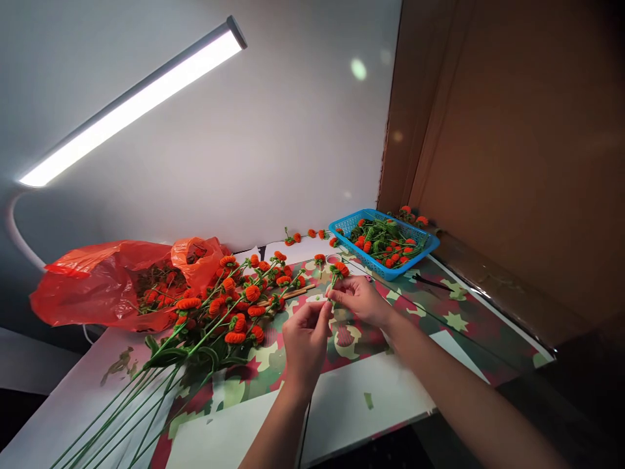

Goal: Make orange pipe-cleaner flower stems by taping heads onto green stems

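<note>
The right hand [364, 301] grips the stem of an orange flower [340, 268] above the patterned surface [456, 321]. The left hand [306, 329] is pinched closed at the stem's lower end; exact fingertip contact is hard to discern. A blue basket [415, 262] stands beyond; a flower bundle [252, 293] lies left.

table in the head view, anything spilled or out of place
A few loose orange craft flowers lie by the white wall, outside the blue basket, as if strayed. A small green patch, perhaps a scrap, interrupts the plain white sheet in front.
</note>
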`<action>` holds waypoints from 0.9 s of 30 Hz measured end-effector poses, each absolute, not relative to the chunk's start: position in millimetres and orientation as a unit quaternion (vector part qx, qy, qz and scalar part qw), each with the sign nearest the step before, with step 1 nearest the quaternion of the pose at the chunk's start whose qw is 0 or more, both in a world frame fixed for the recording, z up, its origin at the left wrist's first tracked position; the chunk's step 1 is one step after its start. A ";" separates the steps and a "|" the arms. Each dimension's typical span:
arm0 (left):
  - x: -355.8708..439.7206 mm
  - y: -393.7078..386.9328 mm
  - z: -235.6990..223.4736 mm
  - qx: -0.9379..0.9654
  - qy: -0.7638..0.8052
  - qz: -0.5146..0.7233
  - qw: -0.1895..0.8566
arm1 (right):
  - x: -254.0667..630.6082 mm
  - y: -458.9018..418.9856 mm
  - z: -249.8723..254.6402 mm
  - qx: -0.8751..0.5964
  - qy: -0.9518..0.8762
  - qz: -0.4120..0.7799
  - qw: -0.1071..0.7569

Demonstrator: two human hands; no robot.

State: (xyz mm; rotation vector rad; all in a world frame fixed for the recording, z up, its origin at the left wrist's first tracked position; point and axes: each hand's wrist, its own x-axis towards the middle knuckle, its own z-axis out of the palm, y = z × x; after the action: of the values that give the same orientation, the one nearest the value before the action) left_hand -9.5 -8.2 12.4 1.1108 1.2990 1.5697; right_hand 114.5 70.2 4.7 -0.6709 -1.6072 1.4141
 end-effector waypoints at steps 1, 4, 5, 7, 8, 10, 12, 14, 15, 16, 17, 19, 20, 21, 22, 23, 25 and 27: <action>-10.5 -7.9 11.8 0.437 0.502 0.623 0.411 | 114.6 70.0 4.8 -0.272 -0.648 0.565 0.433; -14.7 -4.8 10.2 0.349 0.404 0.608 0.588 | 114.4 65.3 9.1 -0.257 -0.638 0.580 0.436; -16.1 -3.8 10.1 0.304 0.361 0.593 0.653 | 114.0 62.9 11.2 -0.245 -0.630 0.593 0.437; -17.7 -2.6 10.9 0.227 0.291 0.566 0.738 | 113.0 58.2 14.9 -0.219 -0.615 0.624 0.429; -17.9 -2.5 11.6 0.203 0.272 0.558 0.757 | 112.5 56.5 16.0 -0.211 -0.609 0.638 0.422; -16.9 -2.8 12.9 0.188 0.276 0.546 0.768 | 111.5 55.6 15.9 -0.208 -0.603 0.648 0.417; -14.7 -3.8 13.2 0.220 0.330 0.549 0.735 | 110.9 57.9 13.5 -0.226 -0.606 0.634 0.425; -12.4 -5.4 12.2 0.297 0.408 0.579 0.640 | 110.6 61.7 10.6 -0.256 -0.604 0.616 0.437; -11.4 -6.3 11.4 0.341 0.444 0.595 0.576 | 110.4 63.3 9.5 -0.270 -0.601 0.610 0.440; -10.7 -7.2 10.6 0.378 0.473 0.608 0.514 | 110.2 64.4 8.7 -0.281 -0.597 0.609 0.440; -10.4 -7.8 9.8 0.403 0.490 0.615 0.468 | 110.0 64.9 8.4 -0.288 -0.592 0.611 0.441; -10.7 -7.6 8.7 0.405 0.486 0.623 0.461 | 108.9 63.9 8.8 -0.288 -0.579 0.622 0.442; -11.2 -6.8 8.5 0.383 0.465 0.624 0.497 | 108.0 62.6 9.3 -0.280 -0.574 0.632 0.440; -11.8 -5.7 8.7 0.351 0.436 0.619 0.552 | 106.8 61.0 9.9 -0.269 -0.569 0.644 0.435; -12.3 -4.4 9.0 0.314 0.400 0.608 0.610 | 105.4 59.3 10.3 -0.254 -0.566 0.655 0.430; -12.5 -3.2 9.3 0.277 0.364 0.594 0.662 | 104.0 57.7 10.5 -0.238 -0.565 0.665 0.426; -11.7 -1.8 9.9 0.223 0.308 0.576 0.724 | 101.5 55.5 10.2 -0.214 -0.564 0.677 0.421; -9.6 -2.4 9.5 0.205 0.287 0.572 0.741 | 100.6 55.2 9.3 -0.207 -0.556 0.683 0.426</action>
State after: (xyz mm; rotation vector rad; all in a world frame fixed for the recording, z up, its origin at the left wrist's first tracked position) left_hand -9.6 -2.4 9.5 0.4491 0.6290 1.2535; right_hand 100.6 55.2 9.3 -0.5183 -1.3894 1.7082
